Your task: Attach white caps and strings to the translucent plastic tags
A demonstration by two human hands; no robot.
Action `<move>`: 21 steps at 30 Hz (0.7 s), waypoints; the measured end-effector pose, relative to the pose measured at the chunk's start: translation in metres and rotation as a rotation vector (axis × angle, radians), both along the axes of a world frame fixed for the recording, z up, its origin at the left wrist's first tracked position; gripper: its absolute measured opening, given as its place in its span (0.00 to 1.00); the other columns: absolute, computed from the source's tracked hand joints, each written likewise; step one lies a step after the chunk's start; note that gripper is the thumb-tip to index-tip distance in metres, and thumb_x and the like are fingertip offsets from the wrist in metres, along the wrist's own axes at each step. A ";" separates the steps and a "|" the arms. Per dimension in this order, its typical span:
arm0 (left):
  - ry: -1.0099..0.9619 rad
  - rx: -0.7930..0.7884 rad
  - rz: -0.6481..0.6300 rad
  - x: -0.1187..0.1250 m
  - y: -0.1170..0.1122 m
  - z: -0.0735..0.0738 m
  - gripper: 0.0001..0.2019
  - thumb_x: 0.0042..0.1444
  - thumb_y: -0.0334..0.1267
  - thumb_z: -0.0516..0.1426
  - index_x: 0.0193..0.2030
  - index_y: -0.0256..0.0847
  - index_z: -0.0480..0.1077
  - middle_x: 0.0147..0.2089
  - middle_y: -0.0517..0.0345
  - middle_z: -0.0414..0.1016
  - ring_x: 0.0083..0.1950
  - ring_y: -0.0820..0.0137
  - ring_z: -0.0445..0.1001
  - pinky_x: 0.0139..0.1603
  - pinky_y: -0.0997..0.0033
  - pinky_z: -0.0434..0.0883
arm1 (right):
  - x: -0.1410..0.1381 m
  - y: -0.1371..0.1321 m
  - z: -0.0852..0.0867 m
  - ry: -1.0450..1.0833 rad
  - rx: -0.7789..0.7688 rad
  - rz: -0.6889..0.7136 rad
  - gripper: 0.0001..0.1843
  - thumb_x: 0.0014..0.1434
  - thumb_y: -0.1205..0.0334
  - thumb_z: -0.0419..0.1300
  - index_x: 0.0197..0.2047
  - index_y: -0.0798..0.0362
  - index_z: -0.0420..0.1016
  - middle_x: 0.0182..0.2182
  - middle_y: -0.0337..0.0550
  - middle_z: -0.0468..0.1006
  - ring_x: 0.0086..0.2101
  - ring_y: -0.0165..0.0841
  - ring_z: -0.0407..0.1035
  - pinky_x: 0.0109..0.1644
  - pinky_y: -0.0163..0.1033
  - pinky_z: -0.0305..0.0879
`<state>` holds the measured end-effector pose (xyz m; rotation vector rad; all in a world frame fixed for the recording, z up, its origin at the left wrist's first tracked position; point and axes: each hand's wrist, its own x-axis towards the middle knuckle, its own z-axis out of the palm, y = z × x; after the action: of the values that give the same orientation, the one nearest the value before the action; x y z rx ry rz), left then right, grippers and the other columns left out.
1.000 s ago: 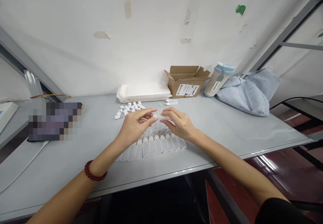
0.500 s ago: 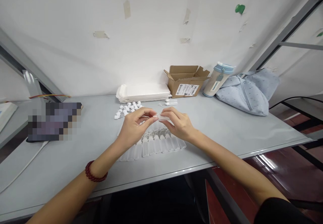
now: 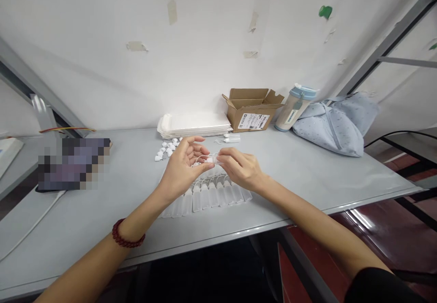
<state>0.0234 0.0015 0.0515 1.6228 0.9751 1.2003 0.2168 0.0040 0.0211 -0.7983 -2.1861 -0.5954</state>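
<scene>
A small translucent plastic bottle (image 3: 216, 159) with a white cap is pinched between the fingertips of my right hand (image 3: 243, 170). My left hand (image 3: 179, 169) is at its cap end, fingers parted and curved, the thumb close under the white cap (image 3: 209, 160). A thin clear loop arches from the cap. Whether the left thumb touches the cap I cannot tell. Below both hands lie rows of similar capped bottles (image 3: 213, 197) with thin loops, partly hidden by the hands. Loose white caps (image 3: 165, 149) are heaped behind my left hand.
At the wall lie a stack of white flat packs (image 3: 198, 125) and an open cardboard box (image 3: 252, 120). A drinking bottle (image 3: 293, 109) and a blue cloth bag (image 3: 329, 130) stand to the right. Two small bottles (image 3: 232, 138) lie before the box. A blurred-out device (image 3: 73, 164) with a cable is left.
My left fingers have spread away from the cap, which now shows between the hands with its loop. My right hand keeps its pinch, its fingers curled in more.
</scene>
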 end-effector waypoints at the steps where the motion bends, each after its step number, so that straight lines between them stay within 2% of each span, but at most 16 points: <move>1: 0.005 -0.012 -0.003 -0.001 0.000 0.001 0.27 0.43 0.34 0.66 0.50 0.43 0.63 0.38 0.59 0.73 0.43 0.68 0.74 0.47 0.62 0.73 | 0.000 0.000 0.000 0.010 -0.020 0.005 0.10 0.64 0.70 0.48 0.41 0.52 0.68 0.37 0.44 0.76 0.31 0.27 0.71 0.29 0.31 0.63; 3: 0.033 -0.055 -0.023 -0.002 0.002 0.002 0.23 0.43 0.37 0.66 0.47 0.41 0.67 0.39 0.57 0.75 0.42 0.67 0.75 0.46 0.62 0.74 | -0.001 -0.001 0.001 0.028 -0.038 0.013 0.08 0.64 0.69 0.49 0.41 0.52 0.68 0.37 0.45 0.76 0.31 0.28 0.71 0.29 0.31 0.63; 6: 0.119 -0.146 -0.116 -0.005 0.003 0.003 0.12 0.47 0.43 0.64 0.37 0.39 0.74 0.34 0.56 0.77 0.37 0.66 0.76 0.43 0.63 0.75 | -0.002 -0.001 0.003 0.049 -0.007 0.016 0.08 0.64 0.68 0.50 0.41 0.52 0.68 0.36 0.45 0.76 0.31 0.28 0.72 0.30 0.31 0.65; 10: 0.181 -0.182 -0.195 -0.007 0.003 0.002 0.14 0.52 0.47 0.60 0.23 0.39 0.72 0.23 0.59 0.73 0.27 0.71 0.74 0.32 0.69 0.74 | -0.002 -0.001 0.003 0.067 0.063 0.021 0.08 0.63 0.70 0.50 0.40 0.52 0.68 0.35 0.44 0.77 0.30 0.28 0.72 0.29 0.31 0.65; 14: 0.191 -0.136 -0.152 -0.007 0.002 0.003 0.13 0.50 0.46 0.62 0.23 0.40 0.72 0.22 0.61 0.72 0.26 0.72 0.73 0.29 0.72 0.73 | -0.002 -0.001 0.002 0.042 0.048 -0.012 0.10 0.63 0.72 0.49 0.40 0.51 0.69 0.35 0.43 0.77 0.29 0.27 0.71 0.28 0.31 0.65; 21: 0.201 -0.190 -0.159 -0.007 0.005 0.002 0.19 0.56 0.51 0.56 0.24 0.38 0.74 0.23 0.56 0.75 0.25 0.69 0.75 0.30 0.69 0.74 | -0.005 -0.003 0.004 0.082 0.086 0.041 0.08 0.61 0.73 0.51 0.39 0.52 0.68 0.35 0.43 0.77 0.29 0.27 0.70 0.28 0.30 0.64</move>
<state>0.0168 0.0061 0.0535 1.6560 1.0299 0.8245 0.2114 0.0007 0.0253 -0.7180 -2.0828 -0.6207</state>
